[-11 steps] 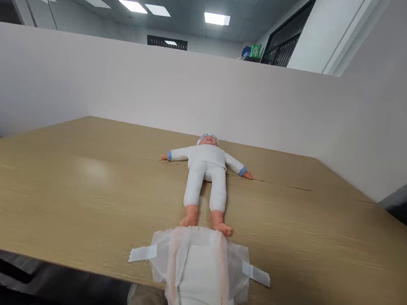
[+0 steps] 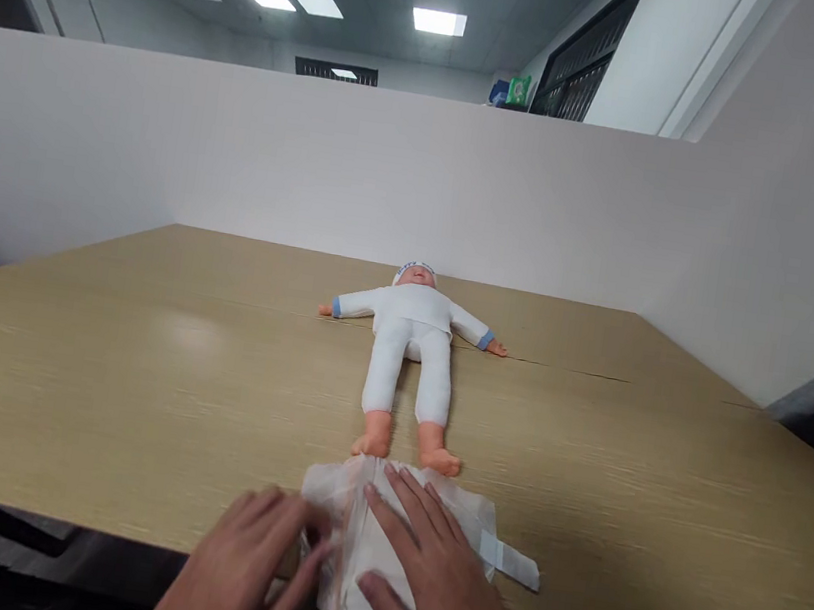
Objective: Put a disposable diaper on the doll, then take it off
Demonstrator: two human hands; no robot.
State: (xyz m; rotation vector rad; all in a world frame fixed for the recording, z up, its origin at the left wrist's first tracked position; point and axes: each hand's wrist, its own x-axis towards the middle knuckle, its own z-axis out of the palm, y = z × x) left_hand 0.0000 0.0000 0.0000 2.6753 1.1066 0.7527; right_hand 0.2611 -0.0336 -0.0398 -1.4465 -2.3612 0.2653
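Your left hand (image 2: 251,551): fingers half curled at the diaper's left edge (blurred, so you cannot tell any grip)
Your right hand (image 2: 432,561): open, laid on the diaper (image 2: 353,540), fingers slightly spread
Diaper: at the desk's (image 2: 135,408) near edge, before you
Doll (image 2: 415,311): just beyond, face-up

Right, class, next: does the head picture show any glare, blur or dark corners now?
Head view: a pale glare patch on the left half of the table; head view: the left hand blurred around its fingers, the right hand clearer; head view: the top right corner darkened.
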